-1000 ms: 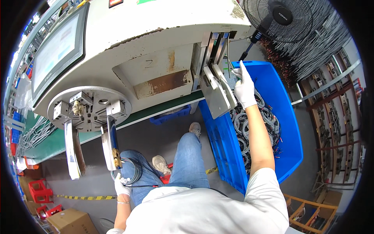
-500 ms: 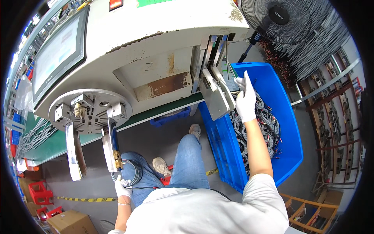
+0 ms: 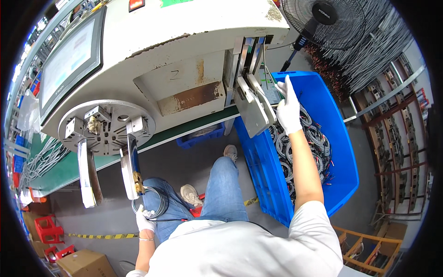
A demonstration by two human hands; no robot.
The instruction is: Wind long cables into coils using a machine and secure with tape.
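Note:
A loop of grey cable point(image 3: 162, 203) with dark ends hangs by my left thigh. My left hand point(image 3: 145, 220), in a white glove, is closed round its near side. Just above the coil, two curved metal arms point(image 3: 128, 173) reach out from the round slotted disc point(image 3: 107, 124) of a winding machine. My right hand point(image 3: 289, 111), also gloved, is raised over the near-left part of a blue bin, its fingers stretched upward. It is beside the paired metal plates point(image 3: 254, 111) on the machine's right side, and I see nothing held in it.
The blue bin point(image 3: 345, 152) at my right contains several coiled cables point(image 3: 316, 134). Behind it stand a black fan point(image 3: 323, 18) and hanging bundles of grey cable point(image 3: 369, 51). The machine's screen point(image 3: 71, 60) is at left, above a green bench point(image 3: 50, 173). Red stools point(image 3: 47, 228) and a carton point(image 3: 87, 263) are lower left.
The view has shifted slightly. My right hand has moved a little down toward the metal plates, fingers still stretched. My left hand keeps the cable coil in nearly the same place.

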